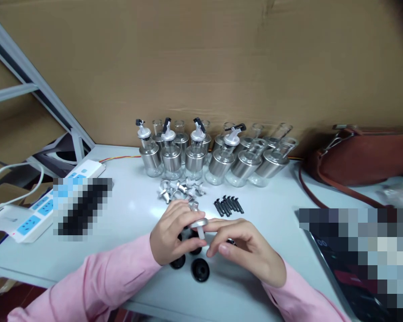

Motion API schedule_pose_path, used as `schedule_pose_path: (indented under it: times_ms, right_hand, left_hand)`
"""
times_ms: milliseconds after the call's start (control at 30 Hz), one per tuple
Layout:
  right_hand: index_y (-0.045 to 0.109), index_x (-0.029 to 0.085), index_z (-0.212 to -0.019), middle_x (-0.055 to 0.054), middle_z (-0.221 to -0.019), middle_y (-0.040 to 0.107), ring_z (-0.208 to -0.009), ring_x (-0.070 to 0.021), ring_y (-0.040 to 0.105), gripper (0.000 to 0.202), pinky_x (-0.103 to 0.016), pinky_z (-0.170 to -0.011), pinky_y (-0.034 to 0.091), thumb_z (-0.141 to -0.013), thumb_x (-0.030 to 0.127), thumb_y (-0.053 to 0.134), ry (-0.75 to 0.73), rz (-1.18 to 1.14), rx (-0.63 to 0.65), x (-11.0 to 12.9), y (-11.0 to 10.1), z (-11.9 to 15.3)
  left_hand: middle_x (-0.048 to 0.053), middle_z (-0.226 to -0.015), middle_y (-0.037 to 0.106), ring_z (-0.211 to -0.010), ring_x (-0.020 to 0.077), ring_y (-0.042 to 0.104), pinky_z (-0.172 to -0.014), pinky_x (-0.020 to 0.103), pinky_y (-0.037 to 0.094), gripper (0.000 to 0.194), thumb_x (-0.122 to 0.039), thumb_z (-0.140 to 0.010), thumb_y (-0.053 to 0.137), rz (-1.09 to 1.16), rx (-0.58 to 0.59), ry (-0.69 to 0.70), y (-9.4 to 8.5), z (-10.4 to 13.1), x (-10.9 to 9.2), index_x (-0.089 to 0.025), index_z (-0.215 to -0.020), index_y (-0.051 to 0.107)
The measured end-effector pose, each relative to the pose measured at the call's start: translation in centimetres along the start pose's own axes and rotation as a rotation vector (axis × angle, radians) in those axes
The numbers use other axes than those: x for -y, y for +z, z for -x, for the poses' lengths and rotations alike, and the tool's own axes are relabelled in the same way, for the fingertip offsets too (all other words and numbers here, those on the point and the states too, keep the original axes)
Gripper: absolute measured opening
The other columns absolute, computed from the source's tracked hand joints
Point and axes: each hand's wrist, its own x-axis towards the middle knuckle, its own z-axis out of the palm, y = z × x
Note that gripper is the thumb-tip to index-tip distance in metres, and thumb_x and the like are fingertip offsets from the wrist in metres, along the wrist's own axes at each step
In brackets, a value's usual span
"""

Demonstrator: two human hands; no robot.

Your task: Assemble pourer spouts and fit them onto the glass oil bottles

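Note:
Between the thumb and fingers of my left hand (176, 232) is a silvery pourer top (199, 223) with a pale stem pointing down. The fingers of my right hand (243, 246) are apart, with the index finger reaching the rim of that top. Several black round caps (200, 270) lie under and in front of my hands, some partly hidden. Just beyond my hands is a pile of silvery pourer parts (181, 190). To its right, small black sticks (228, 205) lie in rows. Behind them stand several glass bottles with metal bands (195, 156); some carry pourers with black flaps.
A white power strip (47, 208) with a plugged-in charger lies at the left, beside a blurred dark object. At the right are a brown leather bag (366, 156) with its strap and a dark screen-like device (342, 268). Cardboard (204, 58) rises behind the table.

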Motion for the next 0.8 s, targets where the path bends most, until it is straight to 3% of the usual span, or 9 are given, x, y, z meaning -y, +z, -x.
schedule_pose_path:
  times_ms: [133, 200, 300, 367, 433, 500, 567, 667, 800]
  right_hand:
    - [0.072, 0.021, -0.074, -0.008, -0.096, 0.071, -0.097, -0.0226, 0.063, 0.024, -0.035, -0.090, 0.043, -0.082, 0.036, 0.056, 0.026, 0.007, 0.021, 0.0, 0.3, 0.0]
    - [0.070, 0.020, -0.073, -0.008, -0.085, 0.072, -0.083, -0.0207, 0.066, 0.025, -0.033, -0.079, 0.048, -0.082, 0.037, 0.055, 0.047, -0.056, -0.021, -0.1, 0.1, -0.1]
    - [0.067, 0.020, -0.073, -0.003, -0.065, 0.068, -0.058, -0.0154, 0.062, 0.022, -0.028, -0.059, 0.048, -0.082, 0.036, 0.055, 0.083, -0.023, -0.198, -0.3, -1.1, -0.2]
    - [0.067, 0.020, -0.076, -0.003, -0.067, 0.066, -0.061, -0.0156, 0.058, 0.013, -0.028, -0.061, 0.046, -0.077, 0.032, 0.063, 0.091, 0.194, -0.312, -0.4, -2.6, -0.2]
    - [0.070, 0.021, -0.078, -0.005, -0.075, 0.066, -0.072, -0.0188, 0.058, 0.012, -0.031, -0.068, 0.044, -0.074, 0.031, 0.065, 0.105, 0.370, -0.203, -0.6, -4.2, -0.1]
    - [0.072, 0.022, -0.076, -0.005, -0.078, 0.064, -0.075, -0.0194, 0.058, 0.013, -0.033, -0.070, 0.044, -0.072, 0.032, 0.066, 0.168, 0.445, -0.025, -0.9, -5.6, 0.2]
    - [0.073, 0.022, -0.077, -0.006, -0.078, 0.064, -0.075, -0.0198, 0.058, 0.015, -0.034, -0.072, 0.044, -0.073, 0.033, 0.064, 0.252, 0.486, 0.070, -1.4, -6.4, 0.5]
    - [0.072, 0.020, -0.074, -0.005, -0.074, 0.064, -0.069, -0.0182, 0.059, 0.018, -0.032, -0.065, 0.046, -0.075, 0.033, 0.061, 0.369, 0.509, 0.112, -2.0, -6.7, 0.7]
    - [0.072, 0.018, -0.071, -0.005, -0.072, 0.066, -0.066, -0.0170, 0.060, 0.014, -0.030, -0.062, 0.047, -0.073, 0.028, 0.061, 0.403, 0.474, 0.126, -2.5, -6.3, 0.6]
  left_hand:
    - [0.007, -0.085, 0.062, -0.076, 0.0165, 0.057, -0.086, 0.040, 0.044, 0.029, -0.033, -0.090, 0.048, -0.052, -0.034, 0.021, -0.1, 0.0, -0.2, -0.017, -0.114, 0.046]
    - [0.006, -0.085, 0.061, -0.077, 0.0164, 0.057, -0.087, 0.042, 0.043, 0.025, -0.026, -0.089, 0.047, -0.120, -0.031, 0.049, -0.3, -0.2, -0.4, -0.017, -0.112, 0.046]
    - [0.004, -0.082, 0.060, -0.077, 0.0158, 0.058, -0.090, 0.045, 0.040, 0.023, -0.019, -0.085, 0.047, -0.170, 0.010, 0.083, -0.3, -0.4, -0.8, -0.018, -0.108, 0.045]
    - [0.003, -0.081, 0.062, -0.075, 0.0148, 0.059, -0.091, 0.044, 0.038, 0.024, -0.017, -0.082, 0.050, -0.142, 0.032, 0.098, -0.2, -0.3, -0.9, -0.018, -0.105, 0.043]
    - [0.003, -0.082, 0.063, -0.076, 0.0147, 0.060, -0.091, 0.045, 0.036, 0.023, -0.017, -0.080, 0.051, -0.136, 0.070, 0.121, 0.0, -0.1, -0.9, -0.019, -0.102, 0.044]
    - [0.003, -0.084, 0.062, -0.080, 0.0158, 0.059, -0.091, 0.045, 0.035, 0.021, -0.017, -0.081, 0.051, -0.185, 0.110, 0.155, 0.1, 0.2, -0.8, -0.020, -0.101, 0.048]
    - [0.003, -0.087, 0.062, -0.084, 0.0168, 0.056, -0.092, 0.044, 0.035, 0.021, -0.016, -0.081, 0.050, -0.231, 0.129, 0.186, 0.2, 0.4, -0.8, -0.023, -0.101, 0.052]
    - [0.003, -0.090, 0.060, -0.086, 0.0168, 0.053, -0.092, 0.041, 0.036, 0.023, -0.017, -0.082, 0.050, -0.240, 0.143, 0.197, 0.3, 0.6, -0.7, -0.024, -0.103, 0.056]
    - [0.003, -0.089, 0.059, -0.085, 0.0167, 0.052, -0.091, 0.041, 0.037, 0.023, -0.017, -0.081, 0.052, -0.211, 0.156, 0.185, 0.1, 0.4, -0.7, -0.023, -0.103, 0.057]
